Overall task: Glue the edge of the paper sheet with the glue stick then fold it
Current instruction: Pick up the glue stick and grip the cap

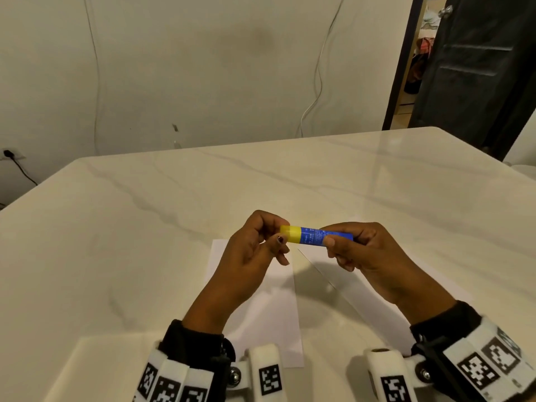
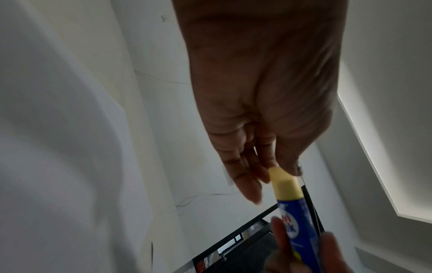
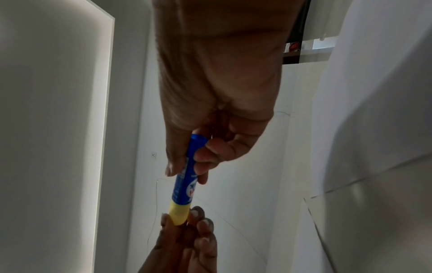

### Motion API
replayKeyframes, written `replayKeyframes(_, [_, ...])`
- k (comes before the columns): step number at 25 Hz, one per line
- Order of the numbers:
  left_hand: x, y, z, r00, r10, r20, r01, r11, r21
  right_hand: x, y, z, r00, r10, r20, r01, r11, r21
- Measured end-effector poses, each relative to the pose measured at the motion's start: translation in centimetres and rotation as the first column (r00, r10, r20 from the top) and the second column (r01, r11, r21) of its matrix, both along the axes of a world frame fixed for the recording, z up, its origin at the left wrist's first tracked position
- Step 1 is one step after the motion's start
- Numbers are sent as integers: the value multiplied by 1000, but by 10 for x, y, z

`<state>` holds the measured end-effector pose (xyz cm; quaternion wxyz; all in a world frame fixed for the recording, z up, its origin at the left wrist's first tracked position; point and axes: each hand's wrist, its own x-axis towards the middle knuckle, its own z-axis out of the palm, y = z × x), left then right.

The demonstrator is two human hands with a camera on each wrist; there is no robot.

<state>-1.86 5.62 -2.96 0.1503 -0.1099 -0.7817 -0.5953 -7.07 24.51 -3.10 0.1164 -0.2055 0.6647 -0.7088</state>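
A blue glue stick (image 1: 319,235) with a yellow cap (image 1: 290,234) is held level above the table, between both hands. My left hand (image 1: 268,237) pinches the yellow cap (image 2: 286,186) with thumb and fingers. My right hand (image 1: 352,242) grips the blue barrel (image 3: 185,177) near its base. The cap (image 3: 178,215) sits on the stick. A white paper sheet (image 1: 269,309) lies flat on the table under my left forearm, and a second pale sheet (image 1: 374,300) lies under my right forearm.
The white marble table (image 1: 145,227) spreads wide on all sides. A wall with hanging cables (image 1: 316,82) stands behind the far edge, and a dark open door (image 1: 475,68) stands at the far right.
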Motion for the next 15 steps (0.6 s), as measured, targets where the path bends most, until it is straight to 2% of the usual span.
replayKeyframes(4, [1, 1, -2, 992, 83, -95, -103, 968, -229, 1, -2, -3, 999, 20, -44, -20, 1000, -3])
replayKeyframes(8, [1, 2, -3, 984, 154, -88, -176, 900, -398, 2, -4, -7, 998, 27, -61, -25, 999, 28])
replayKeyframes(12, [0, 3, -5, 979, 203, 10, -190, 930, -315, 4, -4, -9, 998, 43, -47, -41, 999, 36])
replayKeyframes(15, [2, -2, -8, 988, 88, 127, -56, 970, -238, 1, -2, -10, 1000, 11, -21, -9, 998, 59])
